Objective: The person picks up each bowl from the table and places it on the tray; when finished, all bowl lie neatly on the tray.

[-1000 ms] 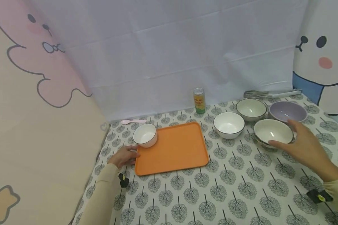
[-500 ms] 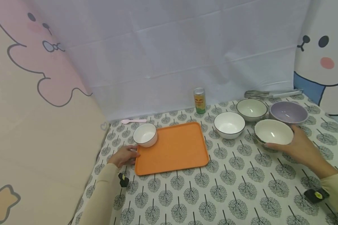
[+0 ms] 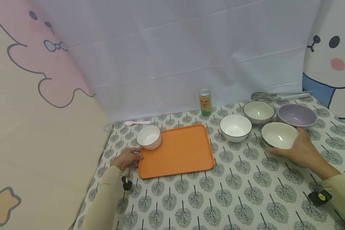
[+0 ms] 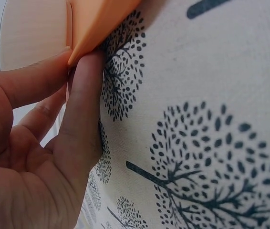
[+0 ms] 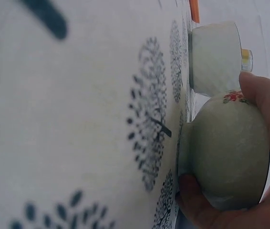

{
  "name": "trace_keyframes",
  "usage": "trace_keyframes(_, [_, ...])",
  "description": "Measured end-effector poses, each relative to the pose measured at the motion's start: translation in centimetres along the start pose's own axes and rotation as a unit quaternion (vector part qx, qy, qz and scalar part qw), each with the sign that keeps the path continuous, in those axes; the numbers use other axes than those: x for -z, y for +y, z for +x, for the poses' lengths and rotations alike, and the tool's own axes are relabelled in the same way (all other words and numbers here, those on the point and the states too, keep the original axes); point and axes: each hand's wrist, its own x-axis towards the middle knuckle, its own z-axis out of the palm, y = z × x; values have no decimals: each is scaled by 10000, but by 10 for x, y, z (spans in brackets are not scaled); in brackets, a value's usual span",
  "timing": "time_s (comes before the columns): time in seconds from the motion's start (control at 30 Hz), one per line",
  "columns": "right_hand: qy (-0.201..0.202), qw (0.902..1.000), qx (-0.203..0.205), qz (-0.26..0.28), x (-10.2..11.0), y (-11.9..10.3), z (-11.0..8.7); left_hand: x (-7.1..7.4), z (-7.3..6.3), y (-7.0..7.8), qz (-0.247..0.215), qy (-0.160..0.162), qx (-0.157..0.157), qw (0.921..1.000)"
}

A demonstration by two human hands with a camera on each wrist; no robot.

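One cream bowl (image 3: pixel 279 135) sits well off to the right of the orange tray (image 3: pixel 184 153), and the right hand (image 3: pixel 303 148) has just closed in on it. A second ago that hand was spread wide around the bowl; now its palm has come in close, and the fingers hug the side away from the tray. In the right wrist view, the thumb is up near the rim and one finger is tucked low by the foot, so they pinch the bowl between them. The bowl has hardly moved and looks to be down on the worktop (image 3: pixel 195 198). That seems to mean the grip is made, but the bowl is no nearer the tray. The left hand (image 3: pixel 127 159) has stayed at the tray's left edge, thumb and finger pinching the rim. A small white bowl (image 3: pixel 149 137) is at the tray's far left corner. Right of the tray, before the cream bowl, stands a bigger white bowl (image 3: pixel 235 127); farther back are a pale green bowl (image 3: pixel 259 111) and a purple bowl (image 3: pixel 298 115). A can (image 3: pixel 205 102) stands behind the tray's far right corner.
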Motion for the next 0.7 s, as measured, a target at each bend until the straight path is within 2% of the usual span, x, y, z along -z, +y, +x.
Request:
trace_keyframes(0.17, [46,9999,90,-44,-1,1,1,1,1,1,-72,-4,21,10000])
trace_keyframes(0.47, [96,9998,140,32,-1,6,-1,2,-1,3,-159,-171,-119,9997])
trace_keyframes(0.7, [153,9993,288,201,0,-2,-4,2,-1,1,-270,-130,-82,9995])
